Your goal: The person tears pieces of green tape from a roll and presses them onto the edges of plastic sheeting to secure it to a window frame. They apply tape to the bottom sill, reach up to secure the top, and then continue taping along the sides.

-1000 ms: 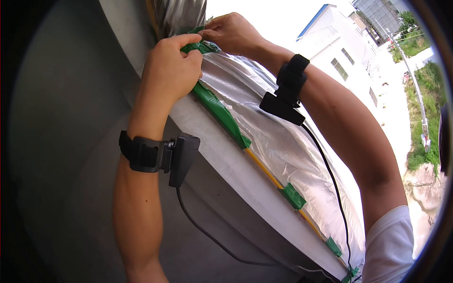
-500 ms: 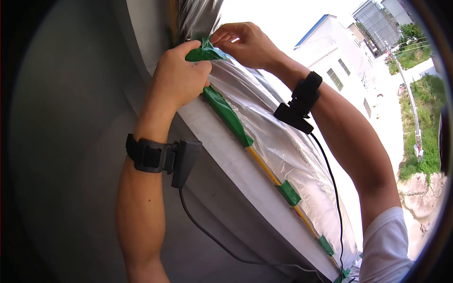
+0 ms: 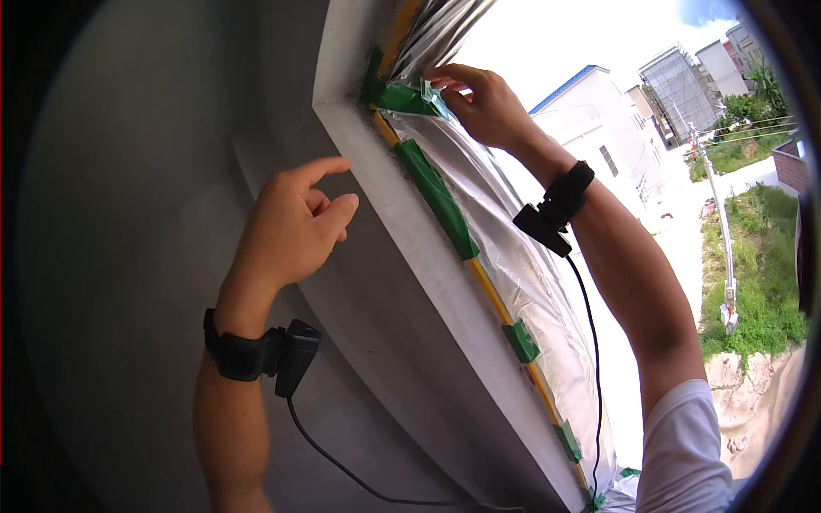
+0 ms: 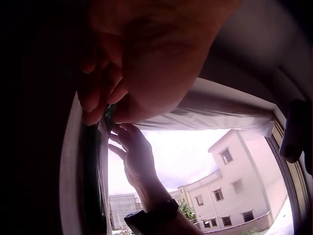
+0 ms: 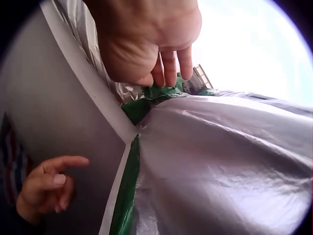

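Observation:
Silvery plastic film (image 3: 472,188) hangs along the window opening, fixed at its edge with green tape (image 3: 409,99). My right hand (image 3: 489,107) is at the upper corner, its fingertips at the loose, crumpled end of that tape. In the right wrist view, its fairly straight fingers reach down to the crumpled green tape (image 5: 164,93). My left hand (image 3: 286,227) hangs apart from the frame with nothing in it; its index finger points out and the others curl loosely. A long strip of green tape (image 3: 434,197) runs down the edge below the corner.
A pale window reveal (image 3: 368,162) borders the film, with a yellow strip (image 3: 492,286) along it. Shorter tape pieces (image 3: 520,340) cross the strip lower down. A black cable (image 3: 590,325) hangs from the right wrist camera. Outside stand a white building (image 3: 573,107) and a pole (image 3: 723,214).
My left hand has come off the taped corner and moved down and left. The right hand has stayed at the tape's end. The head view has shifted, showing more of the corner.

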Demonstrator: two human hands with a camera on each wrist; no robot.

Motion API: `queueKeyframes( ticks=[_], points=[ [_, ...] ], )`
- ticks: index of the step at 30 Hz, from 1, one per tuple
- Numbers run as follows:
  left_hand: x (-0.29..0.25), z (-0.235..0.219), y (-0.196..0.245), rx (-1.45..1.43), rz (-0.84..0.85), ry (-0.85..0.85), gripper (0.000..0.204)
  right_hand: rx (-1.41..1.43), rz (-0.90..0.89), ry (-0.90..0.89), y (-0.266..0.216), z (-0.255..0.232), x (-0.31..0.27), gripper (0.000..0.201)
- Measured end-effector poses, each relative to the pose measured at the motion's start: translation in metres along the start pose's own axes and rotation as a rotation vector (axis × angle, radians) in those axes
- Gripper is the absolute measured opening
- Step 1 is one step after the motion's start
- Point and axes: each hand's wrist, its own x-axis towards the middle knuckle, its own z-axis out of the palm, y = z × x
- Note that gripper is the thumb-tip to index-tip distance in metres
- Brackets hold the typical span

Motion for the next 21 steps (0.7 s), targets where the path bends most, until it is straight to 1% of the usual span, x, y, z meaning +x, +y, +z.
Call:
queueKeyframes(
  ticks=[1, 2, 4, 5, 7, 9, 11, 12, 16, 17, 19, 21],
  points=[
    [-0.007, -0.005, -0.004, 0.006, -0.053, -0.008, 0.042, -0.002, -0.024, 0.032, -0.001, 0.001, -0.001, 0.032],
    [-0.013, -0.008, -0.009, -0.003, -0.053, -0.005, 0.042, -0.009, -0.027, 0.026, -0.004, 0.001, -0.001, 0.032],
    [-0.027, -0.012, -0.019, -0.016, -0.088, -0.005, 0.04, -0.069, 0.004, -0.076, -0.009, 0.002, -0.003, 0.032],
    [-0.034, -0.014, -0.024, -0.027, -0.087, -0.006, 0.04, -0.077, 0.005, -0.084, -0.009, 0.003, -0.004, 0.032],
    [-0.048, -0.022, -0.034, 0.006, -0.091, -0.026, 0.04, -0.119, -0.052, -0.071, -0.013, 0.002, -0.002, 0.031],
    [-0.064, -0.026, -0.046, 0.034, -0.082, -0.04, 0.039, -0.124, -0.051, -0.096, -0.013, -0.003, -0.007, 0.03],
    [-0.081, -0.028, -0.055, 0.057, -0.076, -0.056, 0.038, -0.101, 0.091, -0.099, -0.013, -0.011, -0.009, 0.031],
    [-0.09, -0.031, -0.057, 0.029, -0.09, -0.05, 0.037, -0.1, 0.119, -0.103, -0.013, -0.012, -0.011, 0.032],
    [-0.124, -0.041, -0.074, -0.006, -0.11, -0.031, 0.035, -0.136, 0.119, -0.117, -0.011, -0.004, -0.018, 0.033],
    [-0.134, -0.044, -0.078, -0.02, -0.113, -0.029, 0.035, -0.144, 0.115, -0.128, -0.015, 0.0, -0.018, 0.033],
    [-0.153, -0.05, -0.084, -0.032, -0.138, -0.036, 0.034, -0.151, 0.073, -0.089, -0.024, 0.007, -0.017, 0.037],
    [-0.175, -0.055, -0.092, -0.037, -0.145, -0.041, 0.035, -0.187, 0.074, -0.106, -0.029, 0.005, -0.016, 0.038]
  ],
)
